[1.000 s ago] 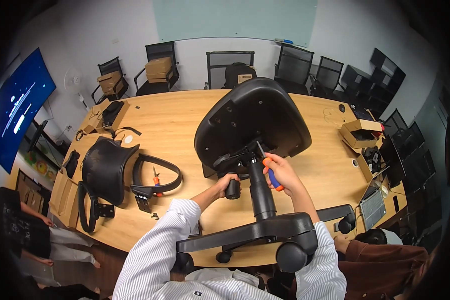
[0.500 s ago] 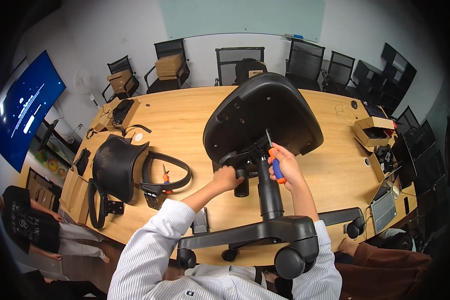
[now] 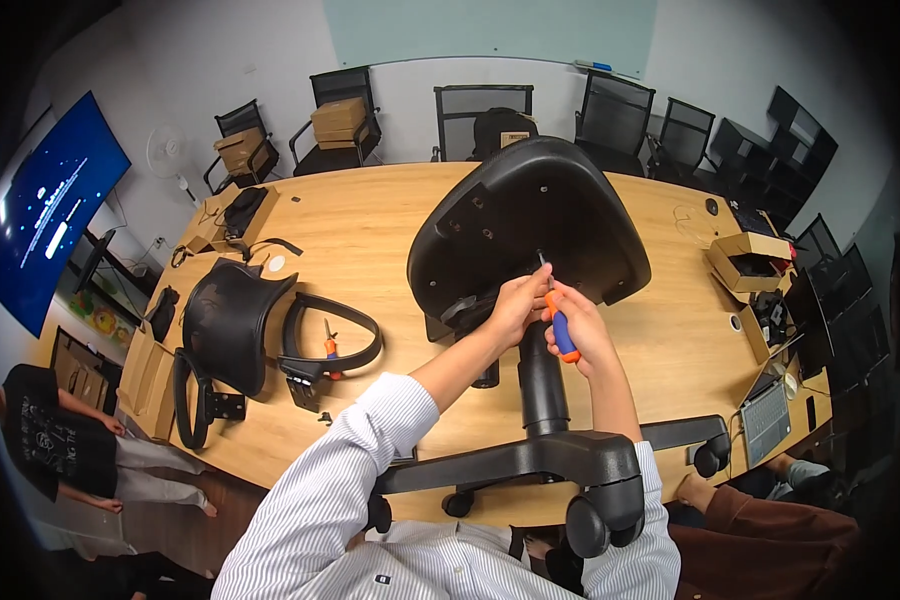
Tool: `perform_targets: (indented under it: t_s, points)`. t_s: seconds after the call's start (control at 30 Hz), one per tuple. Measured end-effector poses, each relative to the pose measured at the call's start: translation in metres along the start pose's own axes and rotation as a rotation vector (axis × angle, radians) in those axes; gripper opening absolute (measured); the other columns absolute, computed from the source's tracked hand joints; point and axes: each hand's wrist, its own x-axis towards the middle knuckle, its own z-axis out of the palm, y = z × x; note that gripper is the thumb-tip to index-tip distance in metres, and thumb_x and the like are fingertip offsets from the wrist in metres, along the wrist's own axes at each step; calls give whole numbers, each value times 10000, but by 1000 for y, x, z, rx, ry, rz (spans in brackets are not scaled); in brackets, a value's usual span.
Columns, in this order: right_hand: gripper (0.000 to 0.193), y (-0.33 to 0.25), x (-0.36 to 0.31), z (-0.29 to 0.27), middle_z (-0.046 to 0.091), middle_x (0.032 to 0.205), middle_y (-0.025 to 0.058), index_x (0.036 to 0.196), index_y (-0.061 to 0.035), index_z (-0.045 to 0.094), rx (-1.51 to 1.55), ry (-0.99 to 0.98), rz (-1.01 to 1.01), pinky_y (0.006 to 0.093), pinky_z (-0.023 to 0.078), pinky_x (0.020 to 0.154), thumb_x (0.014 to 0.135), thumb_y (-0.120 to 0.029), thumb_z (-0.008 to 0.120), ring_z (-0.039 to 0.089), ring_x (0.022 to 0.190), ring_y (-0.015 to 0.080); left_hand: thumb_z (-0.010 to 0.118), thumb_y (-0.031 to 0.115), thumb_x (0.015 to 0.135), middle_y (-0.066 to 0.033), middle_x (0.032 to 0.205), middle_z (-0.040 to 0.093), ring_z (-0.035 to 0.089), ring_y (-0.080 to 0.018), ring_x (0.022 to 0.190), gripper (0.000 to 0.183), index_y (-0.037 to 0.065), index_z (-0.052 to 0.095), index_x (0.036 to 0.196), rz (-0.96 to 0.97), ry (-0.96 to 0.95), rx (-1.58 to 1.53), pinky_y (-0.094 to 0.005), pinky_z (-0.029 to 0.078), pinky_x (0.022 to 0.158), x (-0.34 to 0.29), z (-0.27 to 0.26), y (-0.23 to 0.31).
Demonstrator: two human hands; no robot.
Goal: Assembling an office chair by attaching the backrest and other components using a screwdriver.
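A black office chair seat (image 3: 530, 215) is tipped on the table with its underside facing me, joined to a black gas-lift column (image 3: 543, 390) and a star base with casters (image 3: 530, 462). My right hand (image 3: 588, 332) is closed round the blue and orange handle of a screwdriver (image 3: 565, 335), whose shaft points up at the seat's underside. My left hand (image 3: 518, 310) has its fingers pinched at the shaft near the tip; the tip's exact contact is hard to make out. Behind my left hand, the mechanism under the seat is partly hidden.
On the table's left lie a black mesh backrest (image 3: 232, 330), two armrest loops (image 3: 375, 350) (image 3: 192, 410), and another screwdriver (image 3: 331, 348). Boxes (image 3: 745, 262) and a laptop (image 3: 767, 420) are on the right. One person (image 3: 65, 435) is at left; a brown-sleeved person (image 3: 770, 530) sits at right.
My left hand has left the cylinder under the seat and moved up and right to the screwdriver's shaft. My right hand stays round the handle, slightly shifted.
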Motion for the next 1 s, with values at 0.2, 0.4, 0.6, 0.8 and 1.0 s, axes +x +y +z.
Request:
perform_targets:
  t_s: [0.2, 0.4, 0.6, 0.8, 1.0]
  points:
    - [256, 5, 6, 13, 628, 850, 103, 1182, -14, 502, -426, 330, -432, 282, 472, 425, 1015, -203, 459, 580, 526, 149, 661, 270, 955, -110, 921, 690, 658, -174, 794, 252, 24, 632, 998, -37, 92, -124, -290, 540, 740, 14, 18, 3]
    - [362, -1, -63, 5, 644, 753, 135, 1170, 15, 504, 43, 79, 117, 257, 450, 371, 1037, -320, 472, 589, 480, 150, 508, 177, 1022, -273, 1250, 574, 604, -369, 1176, 332, -101, 477, 1200, 5, -32, -494, -487, 501, 1048, 15, 16, -2]
    - [244, 13, -46, 4, 632, 825, 165, 1133, 13, 617, -480, 447, -582, 311, 492, 513, 913, -90, 645, 634, 644, 233, 546, 217, 1014, -251, 1165, 629, 665, -342, 1072, 327, -72, 513, 1163, 20, -101, -337, -459, 558, 959, 12, 20, 3]
    - [431, 23, -45, 16, 478, 1177, 225, 1234, -12, 591, -942, 509, -929, 410, 498, 842, 814, 57, 658, 588, 1035, 374, 694, 232, 929, -202, 973, 686, 718, -276, 832, 266, -13, 591, 942, 1, 120, -161, -358, 623, 750, 6, 19, 10]
    - [306, 13, -51, 11, 634, 937, 268, 1157, 21, 592, -880, 584, -529, 454, 505, 711, 986, -231, 560, 650, 826, 421, 578, 213, 994, -250, 1013, 670, 708, -331, 900, 272, -59, 567, 992, 14, 68, -244, -434, 608, 841, 9, 20, 2]
